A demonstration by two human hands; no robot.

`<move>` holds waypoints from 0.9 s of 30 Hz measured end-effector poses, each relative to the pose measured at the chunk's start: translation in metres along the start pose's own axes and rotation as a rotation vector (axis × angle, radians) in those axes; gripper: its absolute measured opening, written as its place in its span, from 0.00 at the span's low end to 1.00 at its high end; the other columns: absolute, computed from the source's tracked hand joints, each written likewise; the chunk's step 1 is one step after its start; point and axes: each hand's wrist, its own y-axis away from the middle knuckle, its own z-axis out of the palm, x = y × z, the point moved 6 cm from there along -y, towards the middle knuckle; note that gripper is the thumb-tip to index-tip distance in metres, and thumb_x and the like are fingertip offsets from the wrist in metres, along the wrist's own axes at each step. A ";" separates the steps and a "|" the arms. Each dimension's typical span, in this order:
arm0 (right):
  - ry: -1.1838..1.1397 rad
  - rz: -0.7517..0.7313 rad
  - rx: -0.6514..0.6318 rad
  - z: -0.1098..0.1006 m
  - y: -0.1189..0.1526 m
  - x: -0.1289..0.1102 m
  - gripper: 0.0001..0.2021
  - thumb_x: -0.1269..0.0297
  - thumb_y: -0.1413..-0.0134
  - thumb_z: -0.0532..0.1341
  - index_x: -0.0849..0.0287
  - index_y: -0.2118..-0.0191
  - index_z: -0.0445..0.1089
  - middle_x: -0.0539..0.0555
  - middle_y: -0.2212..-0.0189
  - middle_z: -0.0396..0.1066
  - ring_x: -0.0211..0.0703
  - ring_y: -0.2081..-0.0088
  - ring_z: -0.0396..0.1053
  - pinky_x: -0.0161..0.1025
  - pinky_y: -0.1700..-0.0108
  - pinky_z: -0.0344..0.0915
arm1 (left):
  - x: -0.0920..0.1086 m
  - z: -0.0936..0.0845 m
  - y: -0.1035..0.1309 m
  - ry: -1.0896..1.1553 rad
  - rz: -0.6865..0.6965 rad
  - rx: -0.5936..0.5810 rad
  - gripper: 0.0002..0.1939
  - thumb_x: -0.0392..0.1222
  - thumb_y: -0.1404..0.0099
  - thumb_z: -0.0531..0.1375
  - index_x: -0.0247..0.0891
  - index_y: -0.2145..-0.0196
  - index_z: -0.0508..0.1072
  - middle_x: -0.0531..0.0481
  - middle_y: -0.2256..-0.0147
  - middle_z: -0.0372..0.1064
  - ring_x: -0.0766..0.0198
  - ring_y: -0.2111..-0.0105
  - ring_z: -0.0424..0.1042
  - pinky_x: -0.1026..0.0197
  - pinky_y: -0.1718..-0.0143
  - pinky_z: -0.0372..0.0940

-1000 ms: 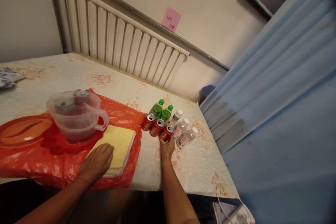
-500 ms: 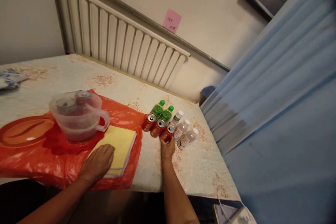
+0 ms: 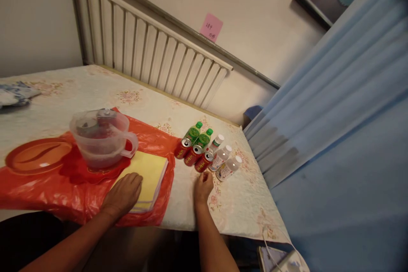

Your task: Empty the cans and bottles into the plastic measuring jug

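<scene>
My left hand lies palm down on a folded yellow cloth, its fingers resting on the top and holding nothing. Just in front of the nearest of three red drink cans is my right hand, its fingers curled together with nothing visible in them. The cans stand upright in a slanting row. Behind them are two green-capped bottles, and beside these a row of three white-capped bottles. A clear plastic jug with a handle holds cans and stands left of the cloth.
An orange-red plastic sheet lies under the jug and cloth. The table has a flowered cover. A radiator runs along the wall, and a blue curtain hangs at the right. A patterned bundle lies far left.
My right hand has let go of the nearest red can and drawn back slightly toward me. My left hand stays on the yellow cloth. The view has shifted slightly.
</scene>
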 end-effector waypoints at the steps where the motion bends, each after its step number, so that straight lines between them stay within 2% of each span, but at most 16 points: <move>1: -0.007 -0.056 -0.052 0.004 0.004 -0.007 0.09 0.64 0.39 0.53 0.58 0.62 0.70 0.57 0.67 0.72 0.47 0.65 0.68 0.41 0.59 0.64 | 0.000 -0.001 0.000 0.005 -0.003 0.006 0.12 0.35 0.30 0.49 0.37 0.63 0.73 0.41 0.63 0.71 0.52 0.59 0.69 0.51 0.53 0.63; 5: -0.030 -0.259 -0.249 0.028 0.016 -0.031 0.13 0.69 0.40 0.53 0.58 0.54 0.72 0.59 0.59 0.74 0.48 0.56 0.70 0.43 0.50 0.65 | -0.001 -0.001 0.001 0.011 -0.006 0.018 0.12 0.35 0.30 0.50 0.38 0.63 0.73 0.42 0.63 0.71 0.52 0.59 0.69 0.51 0.54 0.63; 10: 0.077 -0.408 -0.324 0.050 0.017 -0.043 0.21 0.74 0.42 0.51 0.62 0.45 0.69 0.62 0.53 0.73 0.51 0.51 0.68 0.47 0.46 0.64 | -0.001 -0.001 0.001 -0.003 0.002 0.019 0.10 0.34 0.31 0.51 0.38 0.64 0.73 0.42 0.63 0.71 0.52 0.59 0.69 0.52 0.54 0.62; 16: 0.135 -0.416 -0.323 0.058 0.012 -0.041 0.22 0.75 0.42 0.52 0.62 0.43 0.68 0.62 0.53 0.73 0.51 0.51 0.66 0.48 0.45 0.64 | -0.002 0.002 0.002 -0.020 0.007 0.004 0.11 0.34 0.31 0.51 0.37 0.63 0.73 0.42 0.63 0.71 0.52 0.59 0.69 0.51 0.54 0.62; 27: 0.124 -0.415 -0.308 0.053 0.014 -0.046 0.21 0.75 0.44 0.53 0.62 0.45 0.69 0.62 0.54 0.73 0.52 0.52 0.67 0.48 0.46 0.65 | -0.001 0.000 0.001 -0.007 -0.011 0.009 0.10 0.34 0.31 0.51 0.38 0.63 0.72 0.43 0.63 0.71 0.53 0.59 0.69 0.52 0.54 0.62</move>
